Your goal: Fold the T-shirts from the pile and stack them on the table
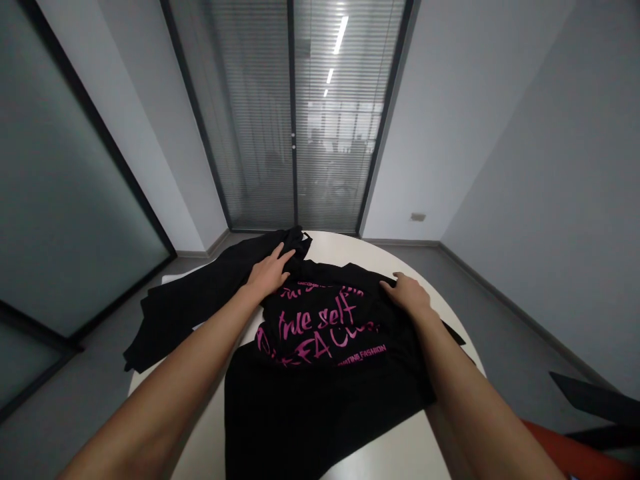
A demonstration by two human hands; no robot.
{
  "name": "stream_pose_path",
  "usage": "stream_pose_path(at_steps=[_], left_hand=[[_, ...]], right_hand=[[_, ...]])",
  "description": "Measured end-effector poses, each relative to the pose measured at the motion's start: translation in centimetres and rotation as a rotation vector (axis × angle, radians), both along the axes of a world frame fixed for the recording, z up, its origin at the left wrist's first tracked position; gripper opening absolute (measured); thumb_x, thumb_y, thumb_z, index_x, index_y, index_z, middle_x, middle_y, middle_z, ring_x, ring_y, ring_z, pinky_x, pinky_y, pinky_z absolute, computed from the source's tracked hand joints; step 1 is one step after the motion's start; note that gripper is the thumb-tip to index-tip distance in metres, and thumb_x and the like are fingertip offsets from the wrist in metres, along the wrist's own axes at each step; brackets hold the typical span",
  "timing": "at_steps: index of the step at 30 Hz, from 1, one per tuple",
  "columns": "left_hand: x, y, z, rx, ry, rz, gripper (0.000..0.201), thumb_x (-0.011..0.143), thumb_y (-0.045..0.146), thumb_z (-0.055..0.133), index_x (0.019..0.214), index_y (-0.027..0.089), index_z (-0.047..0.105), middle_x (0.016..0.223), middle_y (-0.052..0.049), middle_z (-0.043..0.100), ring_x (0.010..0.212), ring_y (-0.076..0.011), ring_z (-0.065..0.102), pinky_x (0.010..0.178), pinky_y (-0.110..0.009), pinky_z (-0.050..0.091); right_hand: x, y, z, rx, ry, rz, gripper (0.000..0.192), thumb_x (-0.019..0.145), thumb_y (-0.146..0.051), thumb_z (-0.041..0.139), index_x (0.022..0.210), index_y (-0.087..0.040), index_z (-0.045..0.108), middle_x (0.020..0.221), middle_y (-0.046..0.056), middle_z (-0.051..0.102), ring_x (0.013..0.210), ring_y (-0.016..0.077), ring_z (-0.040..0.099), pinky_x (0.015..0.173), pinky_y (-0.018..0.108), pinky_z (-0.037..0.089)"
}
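Note:
A black T-shirt (320, 393) with pink lettering lies spread and wrinkled on the table in front of me. My left hand (270, 272) reaches to its upper left corner with fingers spread, close to a second black garment (200, 300) that lies bunched along the left side. At the shirt's upper right edge rests my right hand (407, 293), its thumb and a finger apart on the cloth; its other fingers are mostly hidden. The shirt's lower part hangs toward me, and my right forearm covers some of its right side.
A round white table (330, 243) carries the garments. Something white (175, 277) shows beneath the left garment. Behind stand glass panels with blinds (330, 167). A red and black object (575, 447), partly cut off, is at lower right.

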State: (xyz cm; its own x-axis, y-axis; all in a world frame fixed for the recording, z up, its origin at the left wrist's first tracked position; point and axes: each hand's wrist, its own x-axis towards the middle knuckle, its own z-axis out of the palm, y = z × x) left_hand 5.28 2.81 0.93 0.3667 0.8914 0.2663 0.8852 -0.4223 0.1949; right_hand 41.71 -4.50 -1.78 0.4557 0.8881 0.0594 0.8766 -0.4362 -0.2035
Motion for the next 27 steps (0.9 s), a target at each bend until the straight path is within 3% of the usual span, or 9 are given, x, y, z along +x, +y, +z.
stream_pose_path(at_steps=[3,6,9,14,17,20,23,25,27], left_hand=[[1.3,1.0,-0.4,-0.090,0.088,-0.018,0.076,0.082,0.033,0.076,0.150,0.037,0.042,0.145,-0.011,0.055,0.125,-0.0360,0.058,0.103,-0.047,0.047],[2.0,1.5,-1.0,-0.110,0.103,0.023,0.053,0.081,0.030,0.075,0.132,0.029,0.061,0.117,-0.013,0.071,0.112,-0.0366,0.065,0.098,-0.047,0.048],[1.7,1.6,-0.8,-0.056,0.064,0.097,0.025,0.090,0.030,0.062,0.113,0.022,0.069,0.113,-0.015,0.069,0.108,-0.0359,0.067,0.095,-0.048,0.048],[-0.4,2.2,1.1,0.110,-0.084,0.255,0.036,0.101,0.033,0.038,0.129,0.019,0.057,0.124,-0.016,0.061,0.114,-0.0335,0.063,0.097,-0.046,0.050],[-1.5,2.9,1.5,0.198,-0.258,0.255,0.039,0.100,0.029,0.040,0.136,0.020,0.053,0.133,-0.015,0.056,0.125,-0.0297,0.056,0.107,-0.043,0.045],[-2.1,3.5,0.9,0.143,-0.414,0.231,0.045,0.095,0.030,0.054,0.139,0.020,0.054,0.142,-0.015,0.051,0.135,-0.0313,0.048,0.115,-0.045,0.037],[-2.5,3.7,-0.1,0.033,-0.455,0.257,0.059,0.090,0.036,0.064,0.144,0.017,0.049,0.151,-0.019,0.045,0.141,-0.0351,0.041,0.116,-0.048,0.035],[-2.8,3.7,-0.5,-0.025,-0.490,0.269,0.061,0.092,0.040,0.062,0.146,0.017,0.046,0.149,-0.019,0.048,0.134,-0.0337,0.051,0.109,-0.045,0.043],[-2.9,3.8,-0.8,-0.092,-0.534,0.279,0.059,0.097,0.041,0.054,0.150,0.018,0.041,0.142,-0.019,0.056,0.109,-0.0281,0.069,0.091,-0.038,0.056]], right_hand=[[0.0,1.0,0.3,-0.087,0.025,0.029,0.057,0.092,-0.058,0.053,0.131,-0.018,0.064,0.124,0.018,0.068,0.117,0.0339,0.063,0.091,0.043,0.052],[0.1,1.7,1.1,-0.150,0.009,0.085,0.042,0.092,-0.052,0.057,0.116,-0.020,0.072,0.119,0.017,0.070,0.114,0.0326,0.065,0.090,0.042,0.052],[0.4,2.3,2.0,-0.109,-0.017,0.086,0.035,0.093,-0.042,0.058,0.117,-0.020,0.070,0.120,0.018,0.069,0.114,0.0323,0.065,0.091,0.041,0.051],[0.8,3.2,3.4,0.186,0.026,-0.073,0.038,0.099,-0.037,0.044,0.126,-0.014,0.057,0.113,0.021,0.068,0.105,0.0321,0.067,0.089,0.041,0.050],[0.8,4.0,3.2,0.306,0.067,-0.019,0.042,0.099,-0.032,0.043,0.134,-0.011,0.046,0.115,0.021,0.067,0.106,0.0310,0.066,0.091,0.039,0.048],[0.7,4.5,1.6,0.204,0.078,0.110,0.056,0.093,-0.029,0.056,0.143,-0.010,0.038,0.133,0.023,0.059,0.121,0.0309,0.059,0.099,0.038,0.046],[0.7,4.4,-0.4,-0.020,0.086,0.191,0.064,0.091,-0.033,0.062,0.146,-0.011,0.038,0.142,0.023,0.053,0.128,0.0331,0.054,0.105,0.042,0.043],[0.8,3.9,-1.4,-0.094,0.097,0.172,0.062,0.094,-0.037,0.059,0.146,-0.010,0.039,0.141,0.024,0.054,0.128,0.0341,0.055,0.104,0.045,0.044],[1.1,3.4,-1.8,-0.057,0.091,0.114,0.055,0.098,-0.037,0.051,0.145,-0.011,0.041,0.138,0.024,0.055,0.127,0.0337,0.056,0.102,0.046,0.046]])
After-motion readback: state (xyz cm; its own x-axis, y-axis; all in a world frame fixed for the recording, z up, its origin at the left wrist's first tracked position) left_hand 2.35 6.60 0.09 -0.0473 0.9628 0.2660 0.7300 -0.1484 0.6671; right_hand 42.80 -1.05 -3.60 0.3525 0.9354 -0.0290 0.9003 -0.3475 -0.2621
